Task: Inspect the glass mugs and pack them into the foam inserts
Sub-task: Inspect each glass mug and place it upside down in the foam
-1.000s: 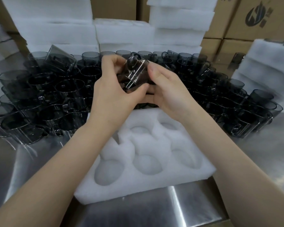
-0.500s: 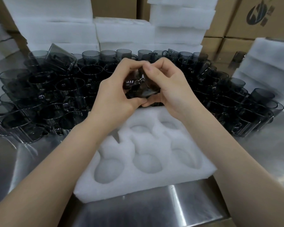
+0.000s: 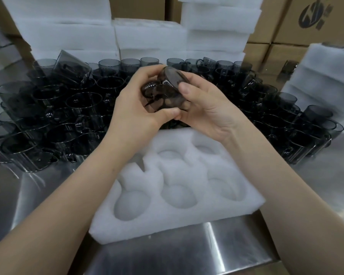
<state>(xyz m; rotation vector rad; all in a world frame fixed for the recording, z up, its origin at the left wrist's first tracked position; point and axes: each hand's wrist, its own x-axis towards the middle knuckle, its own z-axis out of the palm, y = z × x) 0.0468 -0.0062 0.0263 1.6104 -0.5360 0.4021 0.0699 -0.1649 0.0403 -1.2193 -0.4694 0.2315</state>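
Packing station in a warehouse or factory. Stainless steel worktable (image 3: 236, 247) carrying a large batch of identical smoked glass mugs (image 3: 54, 116) and a white foam insert (image 3: 187, 221) with round cut-out pockets. Behind: stacks of white foam slabs (image 3: 68, 34) and stacked brown cardboard cartons (image 3: 282, 26), one with a printed dark logo.

Foam insert (image 3: 177, 225) lies before the massed mugs (image 3: 48, 108); foam stacks (image 3: 151, 36) behind.

Steel tabletop (image 3: 167, 255) reflecting overhead light; cardboard boxes (image 3: 306, 20) stacked behind, some bearing dark logo.
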